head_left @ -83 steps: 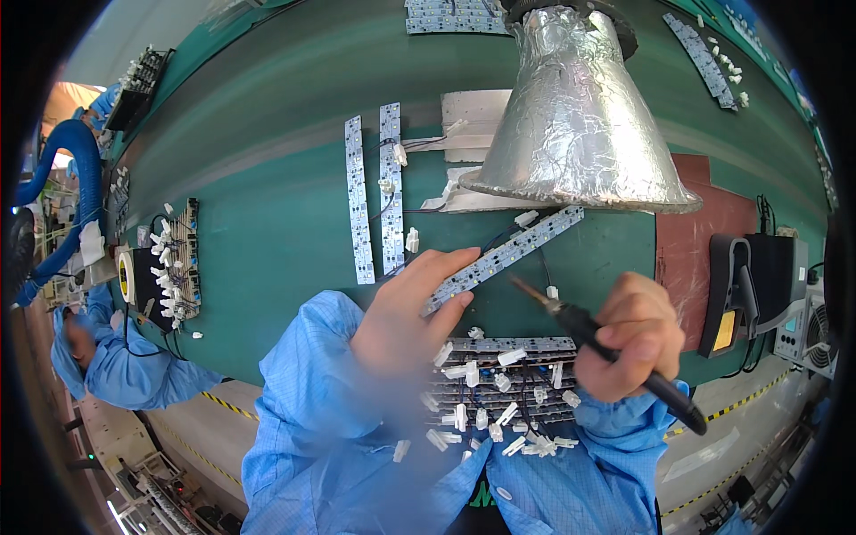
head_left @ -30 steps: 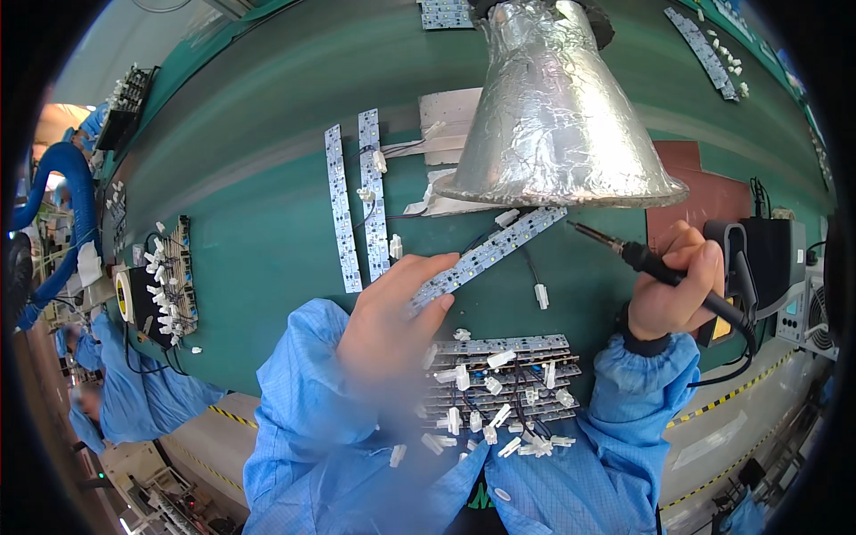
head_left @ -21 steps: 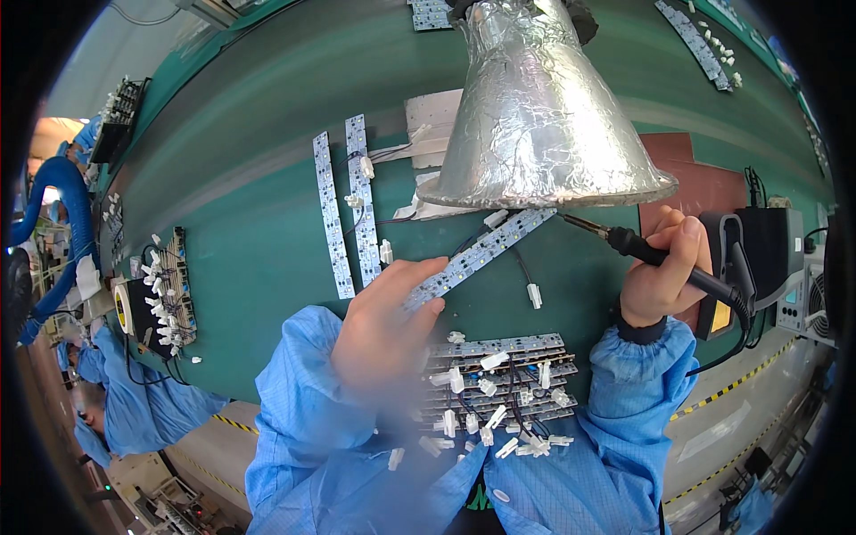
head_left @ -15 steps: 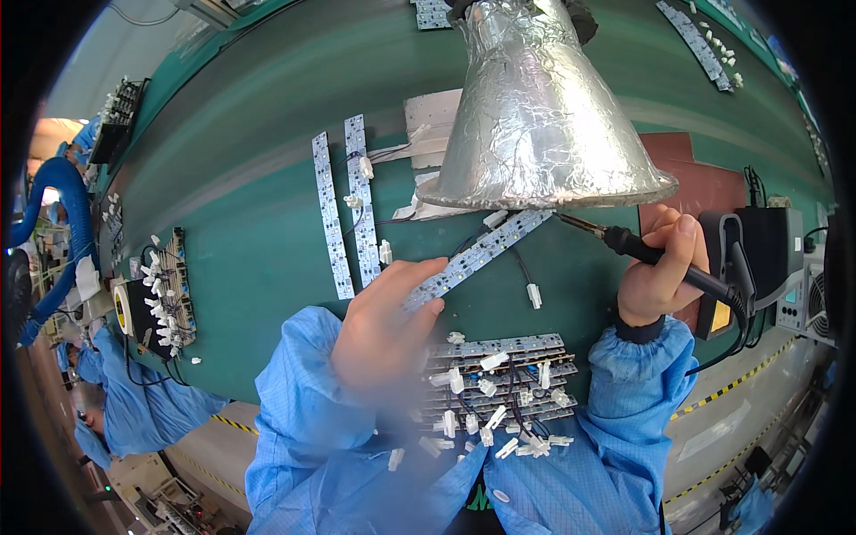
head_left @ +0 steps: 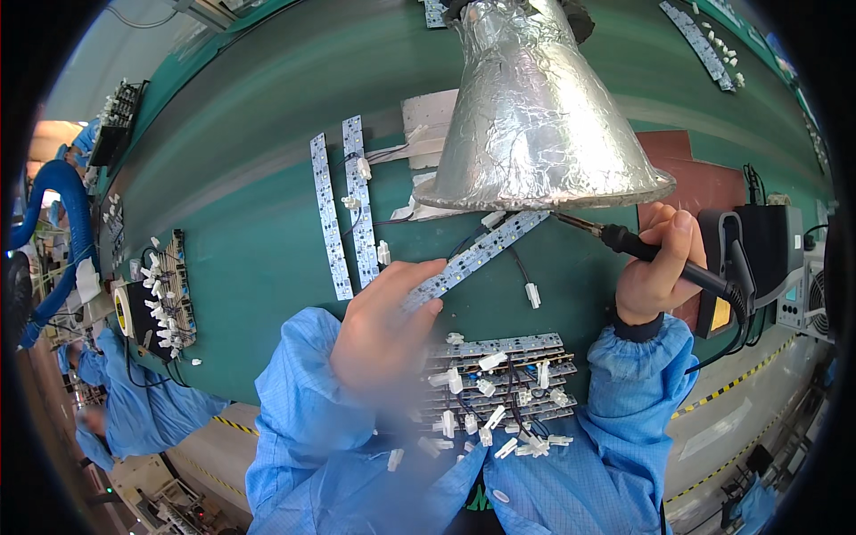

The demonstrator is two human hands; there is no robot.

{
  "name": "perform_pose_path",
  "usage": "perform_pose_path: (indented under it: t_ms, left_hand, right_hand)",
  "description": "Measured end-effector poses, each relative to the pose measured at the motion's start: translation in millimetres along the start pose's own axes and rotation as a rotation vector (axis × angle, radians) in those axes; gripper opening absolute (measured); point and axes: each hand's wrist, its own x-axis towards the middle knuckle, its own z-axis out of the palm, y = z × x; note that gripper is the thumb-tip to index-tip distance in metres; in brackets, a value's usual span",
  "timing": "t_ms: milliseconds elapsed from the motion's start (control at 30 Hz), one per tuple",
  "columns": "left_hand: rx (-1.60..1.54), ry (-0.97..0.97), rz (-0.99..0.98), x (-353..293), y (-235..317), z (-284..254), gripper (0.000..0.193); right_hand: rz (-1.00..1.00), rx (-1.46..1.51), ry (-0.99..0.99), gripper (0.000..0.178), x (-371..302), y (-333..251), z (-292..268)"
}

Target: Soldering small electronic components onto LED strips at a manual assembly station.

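My left hand (head_left: 385,325) pinches the near end of a narrow white circuit board strip (head_left: 486,254) dotted with small components. The strip slants up to the right, its far end by the rim of a foil-covered cone hood (head_left: 548,125). A dark wire with a white connector (head_left: 532,295) hangs beside it. In my right hand (head_left: 662,267) is a soldering iron (head_left: 633,245), fingers wrapped round its black handle. Its tip is at the strip's far end; whether they touch I cannot tell. Two more strips (head_left: 331,218) lie on the green mat left of the hood.
Close to my body is a stack of wired strips (head_left: 499,383) with white connectors. A black soldering station (head_left: 767,254) stands at the right, beside a brown-red sheet (head_left: 673,160). At the left sits another group of boards (head_left: 183,285). A person in blue (head_left: 147,388) is beyond the table.
Almost nothing differs. The view has shifted very slightly; both hands keep the same hold on strip and iron.
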Motion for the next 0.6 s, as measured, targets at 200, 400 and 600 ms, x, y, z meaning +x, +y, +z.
perform_pose_path:
  t_ms: [200, 400, 600]
  left_hand:
    - [-0.001, -0.002, -0.008, 0, 1, 0, 0.034]
    - [-0.003, -0.001, -0.044, -1, 2, -1, 0.035]
    - [0.047, 0.021, -0.041, 0, 7, -3, 0.039]
  right_hand:
    - [0.006, -0.008, 0.017, 0.042, 0, -1, 2]
    - [-0.009, 0.029, 0.090, 0.040, 7, -8, 2]
    - [-0.016, 0.158, 0.237, 0.038, 16, 0, -3]
